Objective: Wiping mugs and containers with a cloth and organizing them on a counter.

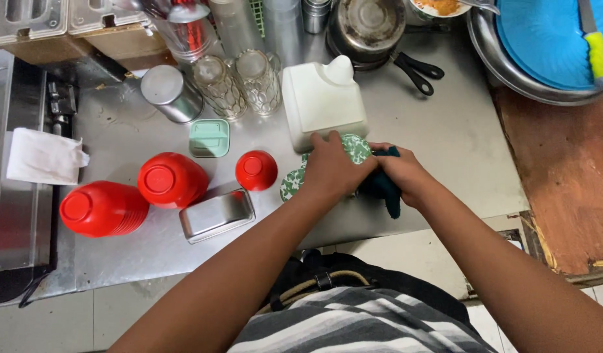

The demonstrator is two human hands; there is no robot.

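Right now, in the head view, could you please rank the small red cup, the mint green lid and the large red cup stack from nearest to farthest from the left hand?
1. Small red cup, just left of the left hand.
2. Mint green lid, farther left, slightly behind.
3. Large red cup stack, far left.

Steel surface [445, 131], dull grey and lightly scuffed, spanning most of the view under even, soft light. To its right, a worn reddish-brown wooden board [563, 183] with scratched, chipped edges. On the left, a stainless steel unit [14, 222] with a raised rim, level with the surface. Below the front edge, a pale tiled floor [118, 314] with dark grout lines. No wall or window falls within the frame.
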